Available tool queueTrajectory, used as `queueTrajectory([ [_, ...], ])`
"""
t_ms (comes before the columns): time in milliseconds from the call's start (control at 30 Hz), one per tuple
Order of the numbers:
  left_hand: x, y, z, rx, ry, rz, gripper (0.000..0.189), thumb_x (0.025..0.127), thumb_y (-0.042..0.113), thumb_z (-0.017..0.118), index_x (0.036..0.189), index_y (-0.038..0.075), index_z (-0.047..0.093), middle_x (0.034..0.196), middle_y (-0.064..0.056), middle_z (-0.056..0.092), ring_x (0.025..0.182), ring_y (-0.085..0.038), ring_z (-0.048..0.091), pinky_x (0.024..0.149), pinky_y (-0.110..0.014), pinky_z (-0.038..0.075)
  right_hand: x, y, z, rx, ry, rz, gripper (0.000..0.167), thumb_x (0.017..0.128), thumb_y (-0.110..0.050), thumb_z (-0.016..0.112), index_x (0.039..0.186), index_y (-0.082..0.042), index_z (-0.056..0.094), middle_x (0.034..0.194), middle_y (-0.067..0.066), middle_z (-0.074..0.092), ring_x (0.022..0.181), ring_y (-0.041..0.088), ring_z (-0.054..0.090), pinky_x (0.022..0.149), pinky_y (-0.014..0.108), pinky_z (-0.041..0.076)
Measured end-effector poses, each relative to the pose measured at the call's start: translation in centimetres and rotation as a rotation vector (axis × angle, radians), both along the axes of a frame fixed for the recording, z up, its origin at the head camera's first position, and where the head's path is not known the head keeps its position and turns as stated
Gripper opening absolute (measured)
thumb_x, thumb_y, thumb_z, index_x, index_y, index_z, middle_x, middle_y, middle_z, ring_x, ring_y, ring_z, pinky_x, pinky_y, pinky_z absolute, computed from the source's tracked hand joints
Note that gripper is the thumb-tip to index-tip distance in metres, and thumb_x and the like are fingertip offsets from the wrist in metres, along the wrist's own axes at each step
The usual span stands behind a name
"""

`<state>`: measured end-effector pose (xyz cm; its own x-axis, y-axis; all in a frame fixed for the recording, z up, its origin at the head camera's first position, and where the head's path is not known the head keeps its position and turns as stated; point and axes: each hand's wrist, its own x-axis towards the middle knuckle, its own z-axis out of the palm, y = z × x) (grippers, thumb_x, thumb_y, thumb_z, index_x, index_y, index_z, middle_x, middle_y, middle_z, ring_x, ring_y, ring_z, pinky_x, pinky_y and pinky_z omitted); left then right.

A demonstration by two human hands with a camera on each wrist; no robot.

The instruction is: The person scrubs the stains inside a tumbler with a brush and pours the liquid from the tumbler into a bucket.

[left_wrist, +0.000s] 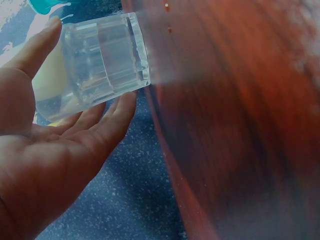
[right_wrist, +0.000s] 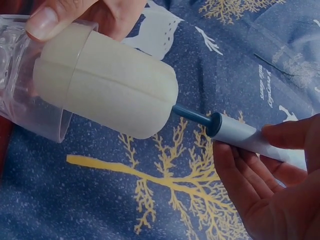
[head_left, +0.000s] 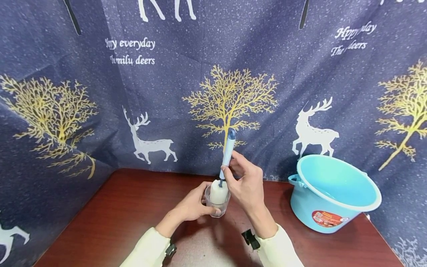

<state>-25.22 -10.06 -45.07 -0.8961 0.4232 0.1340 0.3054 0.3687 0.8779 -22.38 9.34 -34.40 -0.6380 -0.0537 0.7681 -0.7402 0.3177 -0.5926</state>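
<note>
A sponge cup brush [head_left: 218, 193] stands with its cream sponge head partly inside a clear cup [head_left: 217, 212]. My left hand [head_left: 192, 203] grips the cup, thumb on one side and fingers on the other, as the left wrist view shows with the cup's thick base [left_wrist: 140, 50]. The brush's pale blue handle [right_wrist: 245, 135] is pinched between the thumb and fingers of my right hand [head_left: 246, 185]. A thin dark blue rod [right_wrist: 192, 115] joins handle and sponge. In the right wrist view, much of the sponge [right_wrist: 120, 87] sticks out past the cup's rim.
To the right on the reddish-brown table [head_left: 140, 196] stands a light blue bucket [head_left: 301, 207] with a white rim and a red label. Behind the table hangs a dark blue cloth [head_left: 200, 40] printed with deer and yellow trees.
</note>
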Motion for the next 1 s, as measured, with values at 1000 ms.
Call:
queueTrajectory([
  [1000, 0.06, 0.01, -0.07, -0.065, 0.053, 0.021, 0.076, 0.078, 0.024, 0.096, 0.137, 0.006, 0.051, 0.119, -0.004, 0.067, 0.11, -0.018, 0.067, 0.097, -0.041, 0.054, -0.56, -0.56, -0.58, -0.113, 0.001, 0.095, 0.043, 0.09, 0.012, 0.077, 0.129, -0.005, 0.073, 0.092, 0.014, 0.078, 0.086, 0.027, 0.08, 0.074, 0.04, 0.065],
])
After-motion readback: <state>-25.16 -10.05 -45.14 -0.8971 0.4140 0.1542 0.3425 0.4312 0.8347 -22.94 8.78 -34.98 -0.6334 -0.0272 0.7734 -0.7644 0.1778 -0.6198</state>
